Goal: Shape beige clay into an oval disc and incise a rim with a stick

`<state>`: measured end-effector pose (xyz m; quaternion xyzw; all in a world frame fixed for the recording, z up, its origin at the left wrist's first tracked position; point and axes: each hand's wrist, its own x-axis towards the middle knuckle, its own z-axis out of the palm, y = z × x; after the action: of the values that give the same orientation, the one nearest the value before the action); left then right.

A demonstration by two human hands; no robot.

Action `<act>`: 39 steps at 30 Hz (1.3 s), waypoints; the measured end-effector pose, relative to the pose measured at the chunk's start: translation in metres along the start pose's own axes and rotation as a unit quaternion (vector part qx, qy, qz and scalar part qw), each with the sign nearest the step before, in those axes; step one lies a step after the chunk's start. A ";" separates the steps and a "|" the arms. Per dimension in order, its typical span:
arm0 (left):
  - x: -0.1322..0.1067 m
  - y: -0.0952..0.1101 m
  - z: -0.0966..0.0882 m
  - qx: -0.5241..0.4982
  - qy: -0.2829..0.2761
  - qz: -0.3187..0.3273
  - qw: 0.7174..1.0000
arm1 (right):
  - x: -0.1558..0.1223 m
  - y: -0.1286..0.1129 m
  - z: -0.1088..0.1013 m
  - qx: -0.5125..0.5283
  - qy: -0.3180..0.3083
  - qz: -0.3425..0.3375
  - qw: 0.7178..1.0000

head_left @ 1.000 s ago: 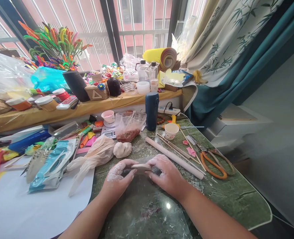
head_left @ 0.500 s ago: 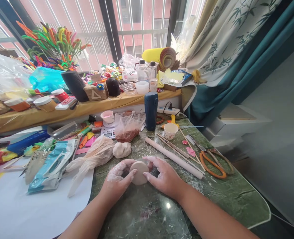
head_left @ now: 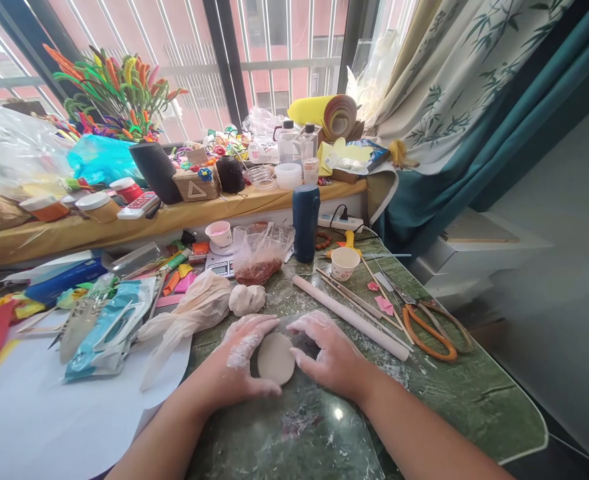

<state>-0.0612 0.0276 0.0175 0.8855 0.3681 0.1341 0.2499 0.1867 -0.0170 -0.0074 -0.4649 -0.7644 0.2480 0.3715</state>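
Note:
A round, flat disc of pale clay (head_left: 276,359) lies on the green table between my hands. My left hand (head_left: 247,357), dusted with white powder, curves around the disc's left side with thumb and fingers spread. On the other side, my right hand (head_left: 327,353) is also open, its thumb close to the disc's right edge. Whether either hand touches the rim is hard to make out. Just beyond my left fingers sits a lump of white clay (head_left: 247,300). A long pale rolling pin (head_left: 349,319) lies slantwise beyond my right hand.
Orange-handled scissors (head_left: 429,333), thin wooden sticks (head_left: 357,301) and a paper cup (head_left: 345,264) are on the right. A dark blue bottle (head_left: 305,223) stands behind. Left are a crumpled plastic bag (head_left: 189,307), a blue packet (head_left: 109,333) and white paper (head_left: 74,427).
My fingers and thumbs have come away from the clay disc and spread apart. The disc, held between both hands before, now lies flat on the table.

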 end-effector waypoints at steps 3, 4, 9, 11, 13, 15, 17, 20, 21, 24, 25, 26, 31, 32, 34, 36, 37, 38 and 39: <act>-0.004 -0.001 -0.001 -0.011 -0.044 0.000 0.999 | -0.002 -0.004 -0.004 0.000 -0.070 -0.030 0.997; -0.005 -0.002 -0.001 -0.015 -0.044 -0.009 0.999 | -0.003 -0.005 -0.005 -0.008 -0.091 -0.032 0.995; -0.005 -0.004 0.000 -0.033 -0.022 -0.045 0.998 | -0.003 -0.003 0.006 -0.050 -0.114 -0.005 0.992; -0.004 -0.004 0.001 -0.032 -0.016 -0.051 0.998 | -0.002 -0.002 0.010 -0.060 -0.109 -0.003 0.992; -0.004 -0.003 0.001 -0.032 -0.017 -0.046 0.998 | -0.001 -0.002 0.011 -0.062 -0.107 -0.008 0.992; -0.004 -0.003 0.002 -0.038 -0.022 -0.032 0.999 | -0.001 -0.004 0.010 -0.059 -0.109 -0.015 0.992; -0.005 -0.003 0.001 -0.045 -0.023 -0.028 0.998 | -0.001 -0.006 0.010 -0.062 -0.108 -0.011 0.992; -0.005 -0.003 0.001 -0.048 -0.021 -0.044 0.998 | -0.001 -0.007 0.011 -0.073 -0.100 0.001 0.992; -0.006 -0.003 0.001 -0.047 -0.023 -0.047 0.997 | -0.002 -0.007 0.012 -0.074 -0.097 0.001 0.993; -0.007 0.000 0.002 -0.051 -0.028 -0.033 0.998 | -0.004 -0.005 0.014 -0.065 -0.086 -0.009 0.994; -0.008 0.001 0.002 -0.053 -0.025 -0.027 0.998 | -0.004 -0.005 0.014 -0.061 -0.083 -0.011 0.995; -0.008 0.002 0.003 -0.054 -0.018 -0.024 0.998 | -0.004 -0.005 0.013 -0.058 -0.082 -0.012 0.995; -0.006 0.006 0.005 -0.061 -0.001 -0.041 0.997 | -0.002 -0.006 0.010 -0.059 -0.090 0.001 0.994; -0.006 0.006 0.004 -0.067 -0.004 -0.040 0.997 | -0.002 -0.007 0.011 -0.063 -0.088 -0.001 0.994; -0.007 0.006 0.001 -0.073 -0.009 -0.035 0.997 | -0.005 -0.008 0.014 -0.073 -0.084 -0.007 0.994; -0.009 0.006 0.000 -0.068 -0.016 -0.029 0.997 | -0.010 -0.010 0.017 -0.081 -0.079 -0.005 0.994; -0.011 0.007 0.001 -0.059 -0.020 -0.031 0.998 | -0.012 -0.011 0.019 -0.084 -0.075 0.000 0.994; -0.013 0.007 0.002 -0.048 -0.022 -0.037 0.998 | -0.014 -0.011 0.019 -0.086 -0.070 0.006 0.994; -0.014 0.008 0.004 -0.034 -0.017 -0.050 0.998 | -0.016 -0.012 0.020 -0.088 -0.066 0.013 0.994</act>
<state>-0.0649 0.0114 0.0173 0.8591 0.4026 0.1185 0.2929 0.1693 -0.0374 -0.0159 -0.4882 -0.8002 0.2145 0.2746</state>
